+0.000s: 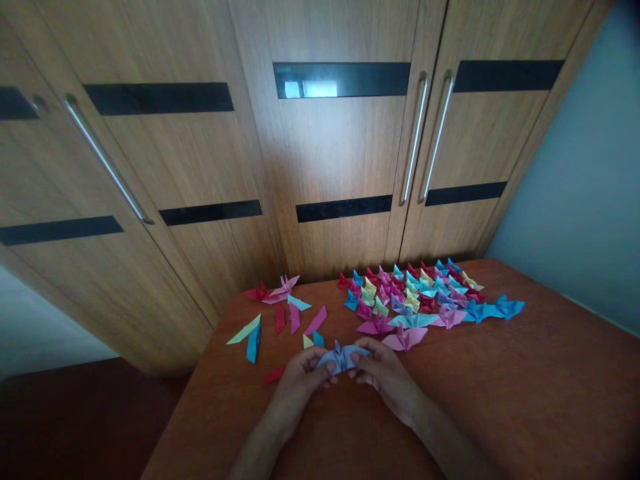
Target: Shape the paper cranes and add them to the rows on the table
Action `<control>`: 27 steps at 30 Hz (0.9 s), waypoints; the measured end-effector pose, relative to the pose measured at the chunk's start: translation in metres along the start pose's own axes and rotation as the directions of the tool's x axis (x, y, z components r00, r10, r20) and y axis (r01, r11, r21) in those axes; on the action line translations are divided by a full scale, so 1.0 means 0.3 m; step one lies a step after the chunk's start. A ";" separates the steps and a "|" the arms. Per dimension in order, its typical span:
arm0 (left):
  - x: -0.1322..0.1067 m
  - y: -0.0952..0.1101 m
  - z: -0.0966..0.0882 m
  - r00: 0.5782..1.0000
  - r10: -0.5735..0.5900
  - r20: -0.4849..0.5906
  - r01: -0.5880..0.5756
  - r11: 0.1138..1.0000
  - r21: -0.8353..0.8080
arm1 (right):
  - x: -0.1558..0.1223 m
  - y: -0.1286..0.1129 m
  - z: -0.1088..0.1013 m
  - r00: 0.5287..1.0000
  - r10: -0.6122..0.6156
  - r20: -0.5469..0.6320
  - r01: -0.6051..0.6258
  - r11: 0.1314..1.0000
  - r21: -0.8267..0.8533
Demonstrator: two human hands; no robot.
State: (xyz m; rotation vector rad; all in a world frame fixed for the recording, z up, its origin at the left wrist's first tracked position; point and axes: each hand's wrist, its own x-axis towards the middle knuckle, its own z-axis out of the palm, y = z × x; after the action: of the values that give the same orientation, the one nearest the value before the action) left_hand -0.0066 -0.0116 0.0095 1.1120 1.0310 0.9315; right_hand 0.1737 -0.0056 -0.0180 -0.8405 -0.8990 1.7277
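Both my hands hold a pale blue folded paper piece just above the brown table. My left hand pinches its left end, fingers closed. My right hand pinches its right end, fingers closed. Just beyond my right hand lies a pink folded piece. Left of my hands, several flat folded strips in green, blue, red and pink are scattered on the table.
A dense cluster of several finished coloured paper pieces covers the far right of the table. A red and pink pair sits at the far left edge. Wooden wardrobe doors with metal handles stand behind the table. A pale wall is on the right.
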 end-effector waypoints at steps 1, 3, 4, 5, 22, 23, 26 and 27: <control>-0.001 0.000 0.002 1.000 -0.007 0.004 0.007 1.000 -0.029 | 0.001 -0.001 0.001 1.000 -0.001 -0.001 0.001 1.000 0.012; -0.004 -0.001 0.004 0.999 -0.027 0.019 0.029 0.993 -0.111 | 0.003 -0.004 0.001 1.000 -0.003 0.000 0.003 0.998 0.055; -0.005 -0.001 0.005 0.999 -0.040 0.031 0.045 0.986 -0.159 | 0.003 -0.005 0.001 1.000 -0.003 -0.002 0.003 0.996 0.084; -0.006 -0.002 0.006 0.997 -0.054 0.047 0.062 0.977 -0.203 | 0.004 -0.007 0.001 1.000 -0.001 -0.005 0.001 0.994 0.113; -0.005 -0.013 -0.027 0.998 -0.057 0.041 0.070 0.869 -0.490 | 0.007 -0.011 -0.016 0.997 0.070 -0.030 -0.056 0.942 0.332; -0.005 -0.015 -0.029 0.998 -0.055 0.040 0.068 0.867 -0.493 | 0.008 -0.008 -0.019 0.997 0.059 -0.047 -0.040 0.941 0.335; -0.003 -0.018 -0.034 0.999 -0.048 0.020 0.051 0.858 -0.511 | 0.012 -0.001 -0.028 0.994 0.049 -0.096 -0.012 0.934 0.356; -0.002 -0.017 -0.035 0.999 -0.050 0.013 0.049 0.857 -0.513 | 0.013 0.000 -0.029 0.993 0.050 -0.107 -0.008 0.934 0.358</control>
State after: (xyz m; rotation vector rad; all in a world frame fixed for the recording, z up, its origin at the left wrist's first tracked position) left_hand -0.0164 -0.0105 0.0033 0.6312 0.7399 1.0848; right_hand 0.1801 -0.0002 -0.0227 -0.7028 -0.4749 1.7784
